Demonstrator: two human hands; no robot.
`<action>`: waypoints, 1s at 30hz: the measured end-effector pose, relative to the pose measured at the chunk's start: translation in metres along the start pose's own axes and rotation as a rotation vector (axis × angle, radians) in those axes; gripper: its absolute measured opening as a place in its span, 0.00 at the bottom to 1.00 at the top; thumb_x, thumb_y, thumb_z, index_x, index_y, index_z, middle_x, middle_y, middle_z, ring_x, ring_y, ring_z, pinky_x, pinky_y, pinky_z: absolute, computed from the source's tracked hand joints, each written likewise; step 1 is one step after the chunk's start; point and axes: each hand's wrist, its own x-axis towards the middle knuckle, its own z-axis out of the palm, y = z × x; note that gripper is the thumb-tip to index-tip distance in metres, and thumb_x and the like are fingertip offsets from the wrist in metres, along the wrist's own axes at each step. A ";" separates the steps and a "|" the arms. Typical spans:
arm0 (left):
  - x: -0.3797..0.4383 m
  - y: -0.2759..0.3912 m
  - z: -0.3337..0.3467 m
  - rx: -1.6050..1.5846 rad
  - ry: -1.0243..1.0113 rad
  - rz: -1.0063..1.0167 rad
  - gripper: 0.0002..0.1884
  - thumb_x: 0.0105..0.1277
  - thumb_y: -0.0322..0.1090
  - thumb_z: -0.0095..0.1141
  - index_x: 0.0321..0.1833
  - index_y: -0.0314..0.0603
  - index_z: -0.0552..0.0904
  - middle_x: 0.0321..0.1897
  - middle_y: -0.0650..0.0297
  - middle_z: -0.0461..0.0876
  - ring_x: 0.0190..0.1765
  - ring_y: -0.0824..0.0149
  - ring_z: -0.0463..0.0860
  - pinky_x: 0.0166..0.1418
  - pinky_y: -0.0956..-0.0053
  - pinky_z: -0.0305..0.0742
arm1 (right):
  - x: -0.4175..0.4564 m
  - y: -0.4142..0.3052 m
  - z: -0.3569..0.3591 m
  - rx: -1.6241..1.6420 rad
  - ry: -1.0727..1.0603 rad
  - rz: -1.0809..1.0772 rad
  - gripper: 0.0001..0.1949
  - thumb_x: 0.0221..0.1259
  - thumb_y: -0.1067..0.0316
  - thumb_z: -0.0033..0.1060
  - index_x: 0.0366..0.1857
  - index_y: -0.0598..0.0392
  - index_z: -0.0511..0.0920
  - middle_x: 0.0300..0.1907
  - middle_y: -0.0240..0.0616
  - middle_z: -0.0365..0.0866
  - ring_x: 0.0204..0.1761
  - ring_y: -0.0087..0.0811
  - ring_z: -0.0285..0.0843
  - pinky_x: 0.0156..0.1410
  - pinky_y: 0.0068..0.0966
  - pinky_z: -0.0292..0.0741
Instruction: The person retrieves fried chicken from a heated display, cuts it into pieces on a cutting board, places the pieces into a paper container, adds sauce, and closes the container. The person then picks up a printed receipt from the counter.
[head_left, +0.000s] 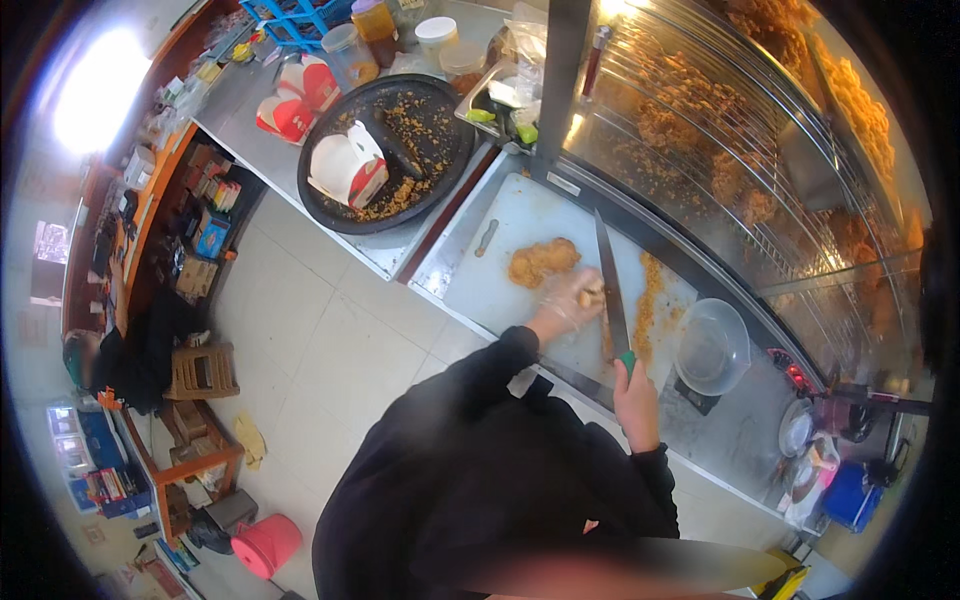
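My right hand (637, 401) grips the green handle of a long-bladed knife (612, 277), its blade lying over the white cutting board (517, 204). In a clear plastic glove, my left hand (571, 298) holds a pale-and-brown piece of food, seemingly cut fried chicken (591, 295), close to the left side of the blade. Just beyond that hand a golden piece of fried chicken (544, 261) rests on the board. A line of crumbs (649, 296) lies right of the knife. A translucent plastic tub (710, 346) stands at the board's right end.
Left of the board, a round black tray (319, 202) holds crumbs and an open red-and-white paper box (349, 166). Jars (436, 34) stand behind it. A glass warming cabinet (675, 135) with fried food borders the counter. A person in dark clothes (142, 349) is far left, near a stool (204, 371).
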 end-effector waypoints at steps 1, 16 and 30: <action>0.000 -0.007 0.000 -0.179 0.051 -0.133 0.10 0.59 0.35 0.62 0.40 0.47 0.75 0.31 0.62 0.77 0.37 0.59 0.79 0.43 0.63 0.74 | 0.001 0.000 -0.005 -0.005 -0.008 -0.025 0.17 0.72 0.52 0.47 0.43 0.59 0.73 0.28 0.62 0.80 0.34 0.64 0.78 0.38 0.55 0.72; 0.086 -0.027 -0.376 1.293 0.098 -0.245 0.16 0.57 0.43 0.61 0.47 0.50 0.81 0.40 0.54 0.83 0.46 0.49 0.83 0.50 0.59 0.76 | -0.009 0.027 -0.027 -0.087 -0.028 0.016 0.17 0.71 0.51 0.50 0.46 0.56 0.70 0.24 0.58 0.80 0.28 0.61 0.79 0.31 0.53 0.72; -0.014 0.035 0.032 0.543 -0.527 0.200 0.38 0.47 0.60 0.69 0.63 0.59 0.75 0.67 0.47 0.66 0.69 0.35 0.62 0.72 0.41 0.58 | -0.062 0.053 -0.044 -0.025 0.193 0.057 0.16 0.70 0.55 0.54 0.43 0.60 0.70 0.23 0.58 0.78 0.27 0.61 0.77 0.30 0.53 0.70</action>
